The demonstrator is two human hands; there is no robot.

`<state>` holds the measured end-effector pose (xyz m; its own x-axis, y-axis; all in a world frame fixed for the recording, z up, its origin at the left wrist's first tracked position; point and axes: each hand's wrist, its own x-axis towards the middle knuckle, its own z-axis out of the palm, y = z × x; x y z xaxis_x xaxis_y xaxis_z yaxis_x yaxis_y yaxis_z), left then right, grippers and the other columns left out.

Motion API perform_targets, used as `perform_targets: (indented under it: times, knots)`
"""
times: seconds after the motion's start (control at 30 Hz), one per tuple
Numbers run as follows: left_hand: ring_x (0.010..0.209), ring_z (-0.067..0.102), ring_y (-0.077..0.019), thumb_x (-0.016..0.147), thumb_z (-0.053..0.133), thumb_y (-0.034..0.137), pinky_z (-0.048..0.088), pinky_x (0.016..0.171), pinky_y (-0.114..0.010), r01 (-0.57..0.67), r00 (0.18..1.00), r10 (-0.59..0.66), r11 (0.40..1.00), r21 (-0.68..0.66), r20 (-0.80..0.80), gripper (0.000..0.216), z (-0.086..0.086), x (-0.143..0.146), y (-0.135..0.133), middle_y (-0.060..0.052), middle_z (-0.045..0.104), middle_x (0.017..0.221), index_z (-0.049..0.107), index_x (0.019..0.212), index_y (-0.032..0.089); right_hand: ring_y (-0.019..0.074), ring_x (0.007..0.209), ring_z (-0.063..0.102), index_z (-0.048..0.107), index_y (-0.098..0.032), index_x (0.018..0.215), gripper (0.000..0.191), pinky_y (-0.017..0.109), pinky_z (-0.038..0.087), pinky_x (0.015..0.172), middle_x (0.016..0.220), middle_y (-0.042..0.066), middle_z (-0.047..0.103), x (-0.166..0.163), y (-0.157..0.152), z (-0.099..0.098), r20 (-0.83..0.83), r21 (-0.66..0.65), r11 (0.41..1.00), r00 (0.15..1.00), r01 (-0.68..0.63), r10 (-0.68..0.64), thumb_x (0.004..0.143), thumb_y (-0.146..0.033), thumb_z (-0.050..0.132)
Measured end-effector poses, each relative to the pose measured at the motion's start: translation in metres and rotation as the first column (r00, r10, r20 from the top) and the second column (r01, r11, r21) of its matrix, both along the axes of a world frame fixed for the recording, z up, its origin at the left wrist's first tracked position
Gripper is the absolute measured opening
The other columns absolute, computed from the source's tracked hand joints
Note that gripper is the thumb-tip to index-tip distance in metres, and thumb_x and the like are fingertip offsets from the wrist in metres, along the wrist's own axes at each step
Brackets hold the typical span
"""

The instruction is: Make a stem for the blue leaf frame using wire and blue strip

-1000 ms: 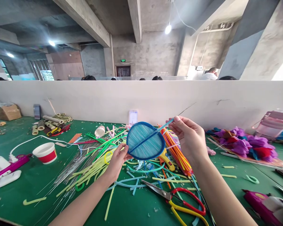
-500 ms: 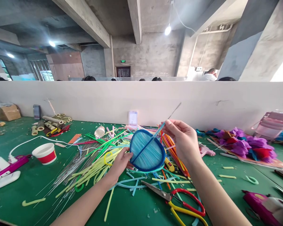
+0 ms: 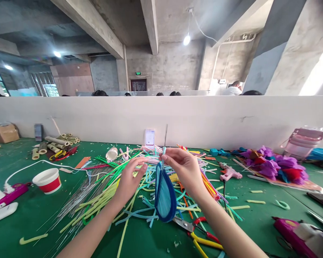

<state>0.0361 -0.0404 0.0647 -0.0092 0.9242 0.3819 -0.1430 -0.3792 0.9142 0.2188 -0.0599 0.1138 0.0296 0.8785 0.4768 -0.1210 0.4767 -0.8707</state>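
A blue leaf-shaped piece (image 3: 165, 200) with a dark blue fuzzy rim and lighter blue filling hangs edge-on below my right hand (image 3: 181, 168). The thumb and fingers of that hand pinch its light blue stem (image 3: 163, 152), and a thin wire end points up above them. To the left of the piece, my left hand (image 3: 131, 175) is raised with thumb and fingers apart, holding nothing and not touching it. Red-and-yellow scissors (image 3: 196, 229) lie on the green table under the piece, their blade tips partly hidden behind it.
Yellow-green pipe cleaners (image 3: 97, 206) and loose wires spread across the middle. On the left are a paper cup (image 3: 47, 180), a power strip (image 3: 14, 197) and bamboo pieces (image 3: 60, 141). On the right are a pink glue gun (image 3: 230, 173) and purple flowers (image 3: 271, 165). A white partition (image 3: 110, 116) stands behind.
My left hand has let go of the leaf-shaped piece. My right hand has moved left and lower, and the piece has turned from broad side to nearly edge-on, hanging down.
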Motion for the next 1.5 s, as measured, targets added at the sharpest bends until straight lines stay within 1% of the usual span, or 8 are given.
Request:
perform_targets:
  times: [0.2, 0.47, 0.67, 0.87, 1.07, 1.13, 1.27, 1.5]
  knots:
    - [0.112, 0.062, -0.0237, 0.082, 0.076, 0.022, 0.046, 0.096, -0.026, 0.223, 0.973, -0.227, 0.969, 0.109, 0.029, 0.010, 0.055, 0.007, -0.015, -0.009, 0.073, 0.109, 0.079, 0.091, 0.019, 0.0165, 0.075, 0.075, 0.057, -0.024, 0.102, 0.042, 0.029, 0.058, 0.074, 0.081, 0.000, 0.079, -0.018, -0.011, -0.004, -0.061, -0.059, 0.988, 0.988, -0.143, 0.139, 0.072, -0.031, 0.086]
    - [0.097, 0.061, -0.0209, 0.086, 0.072, 0.028, 0.046, 0.089, -0.023, 0.192, 0.973, -0.159, 0.960, 0.206, -0.166, 0.013, 0.057, -0.008, -0.024, -0.007, 0.069, 0.090, 0.075, 0.080, 0.017, 0.0174, 0.081, 0.076, 0.058, -0.023, 0.100, 0.038, 0.030, 0.058, 0.077, 0.085, 0.001, 0.079, -0.021, -0.016, -0.001, -0.028, -0.066, 0.958, 0.960, -0.279, 0.278, 0.076, -0.038, 0.082]
    - [0.094, 0.067, -0.0211, 0.085, 0.073, 0.037, 0.051, 0.088, -0.026, 0.112, 0.994, -0.106, 0.975, 0.191, -0.042, 0.020, 0.067, -0.039, -0.018, -0.008, 0.070, 0.095, 0.073, 0.088, 0.017, 0.0200, 0.089, 0.076, 0.059, -0.020, 0.102, 0.030, 0.033, 0.060, 0.077, 0.093, 0.007, 0.078, 0.003, -0.001, 0.000, 0.251, -0.016, 0.998, 0.966, -0.064, 0.066, 0.092, -0.048, 0.060]
    - [0.069, 0.067, -0.0160, 0.081, 0.077, 0.036, 0.057, 0.066, -0.027, 0.105, 0.983, -0.121, 0.987, 0.120, 0.135, 0.021, 0.089, -0.065, -0.020, -0.001, 0.064, 0.084, 0.066, 0.086, 0.019, 0.0220, 0.082, 0.073, 0.068, -0.017, 0.090, 0.013, 0.035, 0.057, 0.074, 0.090, 0.008, 0.076, 0.004, 0.023, -0.013, 0.650, 0.032, 0.995, 0.754, 0.093, -0.092, 0.089, -0.029, 0.063]
    - [0.045, 0.040, -0.0013, 0.084, 0.074, 0.033, 0.031, 0.041, -0.012, -0.013, 0.980, -0.006, 0.996, 0.094, 0.200, 0.021, 0.072, -0.061, -0.024, 0.005, 0.053, 0.069, 0.063, 0.084, 0.016, 0.0218, 0.093, 0.069, 0.069, -0.015, 0.106, 0.019, 0.041, 0.056, 0.085, 0.105, 0.008, 0.071, -0.034, 0.059, -0.034, 0.910, 0.012, 0.999, 0.414, 0.049, -0.032, 0.095, -0.029, 0.064]
    - [0.046, 0.038, -0.0013, 0.083, 0.074, 0.034, 0.031, 0.042, -0.012, -0.011, 0.962, -0.012, 0.997, 0.083, 0.274, 0.023, 0.065, -0.061, -0.023, 0.004, 0.053, 0.069, 0.061, 0.080, 0.015, 0.0231, 0.104, 0.066, 0.061, -0.018, 0.124, 0.031, 0.043, 0.057, 0.087, 0.124, 0.009, 0.064, -0.052, 0.073, -0.043, 0.954, -0.008, 1.000, 0.301, 0.014, 0.003, 0.097, -0.034, 0.062]
    - [0.047, 0.039, -0.0020, 0.082, 0.077, 0.032, 0.033, 0.042, -0.013, -0.073, 0.922, 0.032, 0.993, 0.094, 0.385, 0.022, 0.056, -0.061, -0.024, 0.005, 0.056, 0.073, 0.060, 0.087, 0.019, 0.0240, 0.107, 0.065, 0.059, -0.018, 0.127, 0.034, 0.045, 0.056, 0.089, 0.128, 0.010, 0.062, -0.089, 0.096, -0.063, 0.992, -0.038, 0.998, 0.120, -0.051, 0.044, 0.097, -0.034, 0.062]
    - [0.048, 0.040, -0.0023, 0.081, 0.078, 0.033, 0.031, 0.039, -0.012, -0.142, 0.890, 0.095, 0.987, 0.072, 0.447, 0.024, 0.036, -0.058, -0.026, 0.002, 0.059, 0.077, 0.060, 0.089, 0.019, 0.0241, 0.107, 0.065, 0.059, -0.017, 0.127, 0.035, 0.045, 0.056, 0.089, 0.128, 0.010, 0.062, -0.123, 0.113, -0.084, 0.999, 0.015, 1.000, -0.041, -0.011, -0.016, 0.097, -0.034, 0.062]
